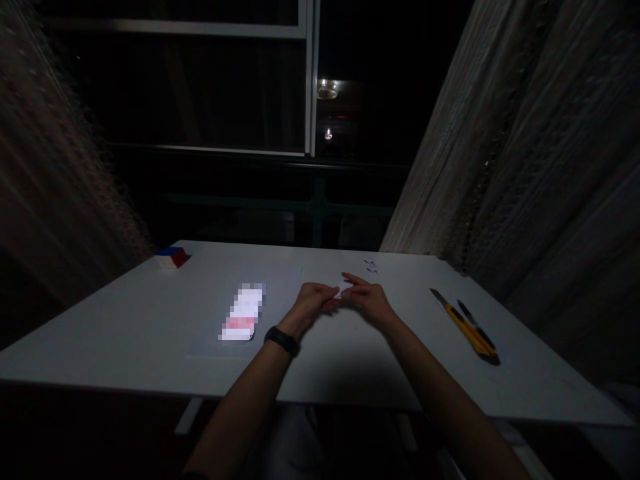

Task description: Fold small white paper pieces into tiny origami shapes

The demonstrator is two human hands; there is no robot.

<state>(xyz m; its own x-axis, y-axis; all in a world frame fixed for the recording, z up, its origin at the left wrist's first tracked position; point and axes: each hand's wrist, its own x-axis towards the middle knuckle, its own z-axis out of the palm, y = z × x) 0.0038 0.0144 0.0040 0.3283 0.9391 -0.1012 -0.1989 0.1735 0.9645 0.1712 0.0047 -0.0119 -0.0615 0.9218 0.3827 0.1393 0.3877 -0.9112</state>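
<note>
White and small, a paper piece (345, 287) sits between my two hands above the middle of the pale counter (125, 327). What shows of it slants away from me and slightly to the right; fingers cover too much for me to tell its long axis. My left hand (316, 298) has its grip pinched together on the piece's left side, while my right hand (369, 298) clamps it from the other side, forefinger stretched towards the window. Beyond them lie scraps (371, 267) with dark marks. On the left, a lit phone (243, 310) rests on a thin sheet (281, 283) (its screen is pixelated, so I can't read it). A yellow utility knife (470, 331) and a dark pen (473, 317) lie near each other on the right, both pointing away leftward.
</note>
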